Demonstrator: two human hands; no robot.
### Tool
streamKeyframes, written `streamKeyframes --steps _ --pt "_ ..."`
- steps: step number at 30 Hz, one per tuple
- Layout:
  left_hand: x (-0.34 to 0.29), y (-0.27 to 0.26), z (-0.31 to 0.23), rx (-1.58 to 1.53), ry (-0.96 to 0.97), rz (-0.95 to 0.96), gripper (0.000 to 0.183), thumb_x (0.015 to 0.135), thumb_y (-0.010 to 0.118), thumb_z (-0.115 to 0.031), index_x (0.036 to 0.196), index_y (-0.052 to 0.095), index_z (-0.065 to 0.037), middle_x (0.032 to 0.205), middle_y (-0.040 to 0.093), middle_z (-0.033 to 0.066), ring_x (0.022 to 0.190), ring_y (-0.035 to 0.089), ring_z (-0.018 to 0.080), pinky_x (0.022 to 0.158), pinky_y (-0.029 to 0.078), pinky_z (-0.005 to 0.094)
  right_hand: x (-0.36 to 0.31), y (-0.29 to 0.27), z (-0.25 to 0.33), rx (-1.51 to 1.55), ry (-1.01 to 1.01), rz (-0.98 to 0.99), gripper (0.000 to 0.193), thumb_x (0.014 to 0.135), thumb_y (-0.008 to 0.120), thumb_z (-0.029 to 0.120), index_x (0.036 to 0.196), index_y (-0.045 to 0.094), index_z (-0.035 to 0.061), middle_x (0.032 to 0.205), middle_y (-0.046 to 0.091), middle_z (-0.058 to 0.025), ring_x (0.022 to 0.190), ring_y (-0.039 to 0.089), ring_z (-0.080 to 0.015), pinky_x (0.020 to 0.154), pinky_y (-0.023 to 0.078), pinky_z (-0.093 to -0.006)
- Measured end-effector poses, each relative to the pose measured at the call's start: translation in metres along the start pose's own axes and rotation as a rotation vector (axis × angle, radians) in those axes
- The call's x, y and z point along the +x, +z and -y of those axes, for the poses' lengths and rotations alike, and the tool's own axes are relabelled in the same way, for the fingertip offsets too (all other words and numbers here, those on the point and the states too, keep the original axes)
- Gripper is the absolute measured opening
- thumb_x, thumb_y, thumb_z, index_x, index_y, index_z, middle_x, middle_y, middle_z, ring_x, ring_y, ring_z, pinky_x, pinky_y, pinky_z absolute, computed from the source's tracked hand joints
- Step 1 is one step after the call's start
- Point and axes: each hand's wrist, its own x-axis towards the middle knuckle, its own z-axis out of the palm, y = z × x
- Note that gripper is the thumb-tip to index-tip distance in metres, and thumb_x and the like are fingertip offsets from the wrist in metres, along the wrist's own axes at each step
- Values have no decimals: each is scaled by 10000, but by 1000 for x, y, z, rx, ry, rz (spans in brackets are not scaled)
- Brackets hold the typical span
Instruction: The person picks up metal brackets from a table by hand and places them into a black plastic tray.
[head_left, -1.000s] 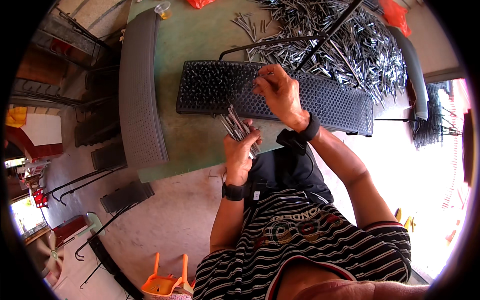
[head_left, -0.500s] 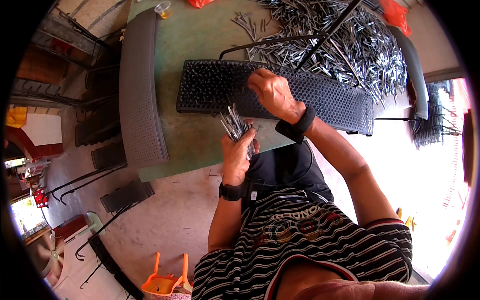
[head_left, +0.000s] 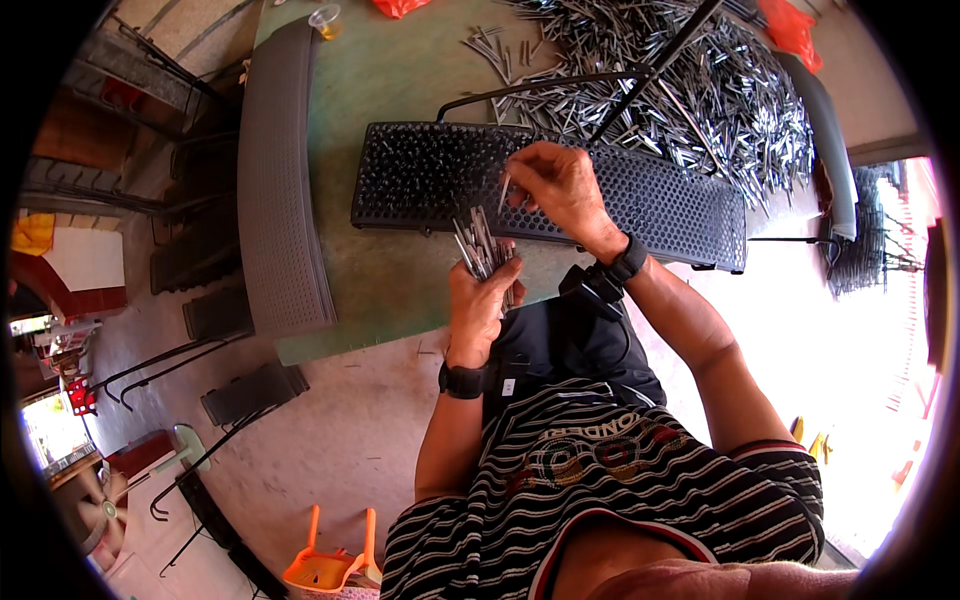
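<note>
My left hand [head_left: 482,293] is closed round a bundle of thin metal rods [head_left: 479,240], held in front of a black perforated metal panel [head_left: 650,195]. Between the thumb and fingers of my right hand [head_left: 556,188] is one slim metal rod [head_left: 504,190], pointing downward above the panel. Many holes at the panel's left end carry upright rods [head_left: 410,165]; the holes toward its right end show no rods. A bent black bar [head_left: 540,88] rises from behind the panel.
A big heap of loose metal rods [head_left: 690,110] covers the far right of the green table [head_left: 370,60]. Grey perforated sheets [head_left: 285,180] lie along its left side. A plastic cup [head_left: 326,20] stands at the far left corner. An orange chair [head_left: 325,570] is on the floor below.
My right hand has turned and drawn slightly right, and a single rod now shows in its fingers. My left hand with its bundle has shifted a little to the right.
</note>
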Motion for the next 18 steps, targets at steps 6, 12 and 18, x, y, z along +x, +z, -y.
streamKeyframes --steps 6,12,18 --pt "-2 -4 1 -79 3 -4 256 726 641 74 972 584 36 684 592 68 516 570 155 451 464 264 0 10 -7 -115 -280 -193 97 880 543 23 967 522 -13 775 663 -77 714 670 -132 578 517 -228" --pt "-3 -12 2 -54 26 -51 222 754 641 48 969 589 57 735 614 104 554 601 182 481 498 280 1 16 -19 -180 -360 -170 127 863 542 6 984 505 -5 787 658 -153 734 685 -225 592 525 -300" --pt "-5 -10 -2 -103 63 -93 205 760 632 54 962 592 54 756 624 112 584 629 211 489 525 297 4 21 -28 -242 -435 -162 49 857 554 6 907 552 5 759 634 -106 685 676 -207 564 509 -271"
